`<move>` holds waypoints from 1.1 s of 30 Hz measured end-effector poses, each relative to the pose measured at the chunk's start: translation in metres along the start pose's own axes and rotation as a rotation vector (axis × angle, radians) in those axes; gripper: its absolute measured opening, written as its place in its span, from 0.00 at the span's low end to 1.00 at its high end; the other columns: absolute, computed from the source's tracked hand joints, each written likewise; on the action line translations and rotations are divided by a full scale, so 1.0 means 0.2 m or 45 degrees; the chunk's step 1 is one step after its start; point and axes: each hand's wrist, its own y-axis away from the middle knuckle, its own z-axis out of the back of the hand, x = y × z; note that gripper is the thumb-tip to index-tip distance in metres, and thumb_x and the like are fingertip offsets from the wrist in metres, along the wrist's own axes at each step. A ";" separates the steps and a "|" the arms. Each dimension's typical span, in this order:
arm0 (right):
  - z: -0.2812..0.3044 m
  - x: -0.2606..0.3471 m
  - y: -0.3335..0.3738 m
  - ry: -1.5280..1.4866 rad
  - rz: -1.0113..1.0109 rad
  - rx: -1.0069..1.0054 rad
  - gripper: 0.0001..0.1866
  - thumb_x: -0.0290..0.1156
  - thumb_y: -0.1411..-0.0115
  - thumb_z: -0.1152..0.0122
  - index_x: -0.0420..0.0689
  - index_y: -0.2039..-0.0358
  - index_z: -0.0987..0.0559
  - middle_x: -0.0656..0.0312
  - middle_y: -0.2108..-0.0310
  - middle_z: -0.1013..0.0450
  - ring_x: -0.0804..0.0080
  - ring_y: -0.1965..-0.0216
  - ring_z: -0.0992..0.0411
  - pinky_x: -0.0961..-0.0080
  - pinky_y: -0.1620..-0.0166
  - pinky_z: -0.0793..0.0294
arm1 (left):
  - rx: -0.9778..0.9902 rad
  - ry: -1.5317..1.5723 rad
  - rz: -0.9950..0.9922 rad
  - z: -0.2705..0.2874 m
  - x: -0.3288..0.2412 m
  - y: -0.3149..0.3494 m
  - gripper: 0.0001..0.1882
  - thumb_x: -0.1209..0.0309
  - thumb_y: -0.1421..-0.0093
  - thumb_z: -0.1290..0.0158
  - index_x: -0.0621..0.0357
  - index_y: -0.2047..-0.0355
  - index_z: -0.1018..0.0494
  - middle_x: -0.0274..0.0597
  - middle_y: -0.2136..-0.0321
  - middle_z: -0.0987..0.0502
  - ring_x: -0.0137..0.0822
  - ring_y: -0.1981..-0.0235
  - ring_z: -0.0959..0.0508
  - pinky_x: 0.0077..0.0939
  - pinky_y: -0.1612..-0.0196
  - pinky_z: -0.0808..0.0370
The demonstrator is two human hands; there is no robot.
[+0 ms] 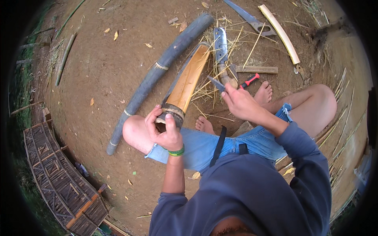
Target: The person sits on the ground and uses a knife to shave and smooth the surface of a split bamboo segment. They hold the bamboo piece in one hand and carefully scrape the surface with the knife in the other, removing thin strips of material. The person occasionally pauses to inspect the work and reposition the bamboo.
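Over bare earth (pixel 98 67), split bamboo (pixel 189 82) is gripped by the left hand (pixel 165 131), a ten-o'clock-pointing knife (pixel 215 83) by the right hand (pixel 242 103); cuts could be caused by slipping.

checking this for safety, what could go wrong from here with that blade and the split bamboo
The small blade in the right hand points toward the split bamboo; a slip might reach the bare left hand gripping the bamboo's near end.
If dropped, the blade could cut a bare foot close by.
The large knife lies uncovered among shavings, so reaching there might nick fingers.
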 end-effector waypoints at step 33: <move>-0.08 -0.75 -1.16 0.080 -0.010 0.128 0.27 0.51 0.30 0.58 0.41 0.56 0.19 0.42 0.64 0.22 0.43 0.59 0.24 0.52 0.52 0.28 | 0.151 -0.046 -0.115 -0.05 -0.05 -0.28 0.14 0.70 0.51 0.42 0.64 0.64 0.26 0.53 0.59 0.22 0.45 0.55 0.24 0.43 0.43 0.31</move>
